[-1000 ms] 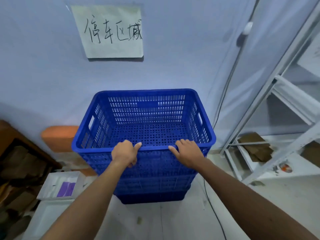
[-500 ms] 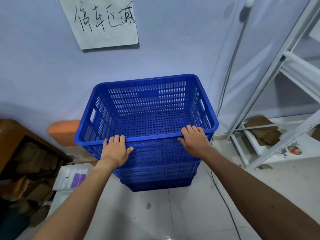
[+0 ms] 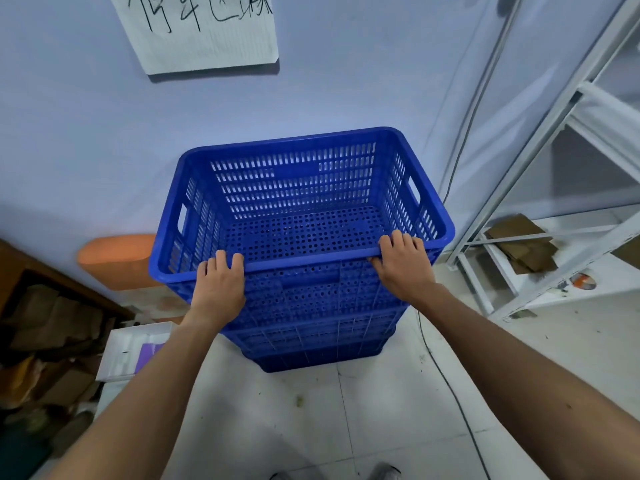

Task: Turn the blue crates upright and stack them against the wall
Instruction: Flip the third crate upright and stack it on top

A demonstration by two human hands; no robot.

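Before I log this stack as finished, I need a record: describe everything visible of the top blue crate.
The top blue crate looks like moulded plastic: slotted walls, a floor of round holes, a thick rolled rim and a handle cutout in each short wall. It is upright, empty and nested on the lower crates, its far side close to the wall; contact there cannot be judged. The left hand and right hand curl their fingers over its near rim.

One wide-angle camera, worn on the head, is looking forward and steeply down, facing the far wall [image 3: 86, 140]. It is hovering near above the blue crates [image 3: 311, 299] at centre, taking in floor [image 3: 277, 427] nearest and shelving [image 3: 588, 133] at right.
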